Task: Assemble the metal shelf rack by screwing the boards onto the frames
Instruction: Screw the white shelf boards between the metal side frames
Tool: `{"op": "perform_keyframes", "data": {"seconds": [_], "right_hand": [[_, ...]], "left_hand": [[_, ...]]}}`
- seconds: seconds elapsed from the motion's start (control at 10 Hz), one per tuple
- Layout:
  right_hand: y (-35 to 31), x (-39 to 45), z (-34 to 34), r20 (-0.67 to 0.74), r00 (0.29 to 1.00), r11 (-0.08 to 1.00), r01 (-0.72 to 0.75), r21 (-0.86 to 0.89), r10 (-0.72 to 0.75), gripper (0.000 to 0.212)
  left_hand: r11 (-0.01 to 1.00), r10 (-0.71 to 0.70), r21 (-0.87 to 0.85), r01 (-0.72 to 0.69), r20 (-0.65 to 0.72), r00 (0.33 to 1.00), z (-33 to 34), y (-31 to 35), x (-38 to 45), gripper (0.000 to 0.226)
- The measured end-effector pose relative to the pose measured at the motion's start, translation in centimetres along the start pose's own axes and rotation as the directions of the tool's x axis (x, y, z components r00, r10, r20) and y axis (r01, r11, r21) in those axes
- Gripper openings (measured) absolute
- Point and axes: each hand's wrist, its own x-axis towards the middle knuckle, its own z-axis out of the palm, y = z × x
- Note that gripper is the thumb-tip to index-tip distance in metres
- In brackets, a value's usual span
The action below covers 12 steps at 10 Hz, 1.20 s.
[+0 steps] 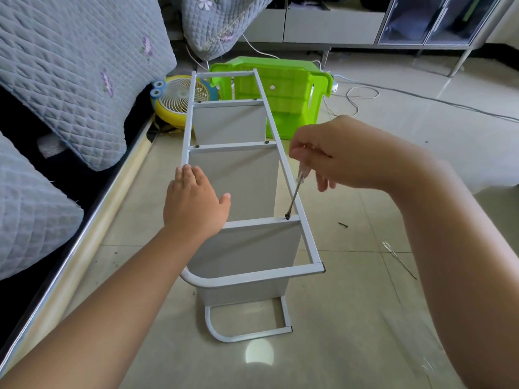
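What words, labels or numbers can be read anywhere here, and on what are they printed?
None can be read.
Metal shelf rack: plain, no print visible.
Screwdriver: clear handle, no marking legible.
Green plastic stool: no label visible.
Yellow fan: cartoon eyes only, no text.

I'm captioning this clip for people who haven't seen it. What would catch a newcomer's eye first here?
First, the white metal rack lying on its side mid-floor, with the right hand driving a screwdriver into a screw at a crossbar's right end. The left hand rests flat on the left rail. Behind it, a bright green plastic stool and a yellow fan stand out.
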Motion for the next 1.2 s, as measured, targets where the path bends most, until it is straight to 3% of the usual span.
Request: {"op": "perform_keyframes", "data": {"seconds": [0.1,0.2,0.3,0.4,0.5,0.6,0.8,0.9,1.0,1.1,1.2], "right_hand": [[0.0,0.4,0.0,-0.048,0.999,0.974,-0.034,-0.226,0.024,0.046],[-0.4,0.4,0.2,-0.071,0.997,0.978,-0.021,-0.21,0.006,0.044],[-0.6,-0.2,0.2,0.0,1.0,0.999,0.012,-0.04,-0.012,0.013],[-0.7,-0.7,0.0,0.049,0.999,0.99,0.016,-0.137,-0.009,0.009],[-0.8,-0.7,-0.4,0.047,0.999,0.938,0.016,-0.345,0.001,0.029],[-1.2,-0.5,-0.2,-0.001,1.0,0.905,-0.016,-0.424,0.017,0.047],[-1.2,-1.1,-0.3,0.102,0.994,0.989,-0.031,-0.147,0.047,0.015],[-1.1,-1.2,-0.1,0.052,0.998,0.963,-0.017,-0.268,0.032,0.015],[-1.1,-0.6,-0.1,0.023,0.998,0.911,-0.047,-0.41,0.062,0.04],[-0.4,-0.4,0.0,-0.001,0.998,0.92,-0.06,-0.387,0.065,0.042],[-0.2,-0.9,-0.2,0.114,0.993,0.975,-0.012,-0.223,0.038,0.015]], "left_hand": [[1.0,-0.002,-0.006,0.002,0.006,1.0,0.0,0.0,0.0,0.076],[1.0,0.004,-0.016,-0.004,0.003,1.0,0.1,-0.1,-0.1,0.076],[1.0,0.006,-0.021,-0.006,0.004,1.0,0.1,-0.2,-0.2,0.076],[1.0,0.007,-0.029,-0.007,0.008,1.0,0.1,-0.2,-0.2,0.076],[1.0,-0.001,-0.028,0.001,0.017,1.0,0.0,-0.2,-0.2,0.077],[1.0,0.0,-0.025,0.0,0.022,1.0,0.1,-0.2,-0.1,0.076],[1.0,0.008,-0.022,-0.008,0.019,1.0,0.1,-0.3,-0.2,0.076],[1.0,0.007,-0.02,-0.007,0.023,1.0,0.0,-0.2,-0.2,0.076],[1.0,0.004,-0.019,-0.004,0.019,1.0,0.0,-0.2,-0.2,0.075],[1.0,0.004,-0.012,-0.004,0.018,1.0,0.1,-0.2,-0.2,0.076],[1.0,0.004,-0.008,-0.004,0.012,1.0,0.2,-0.3,-0.2,0.076]]}}
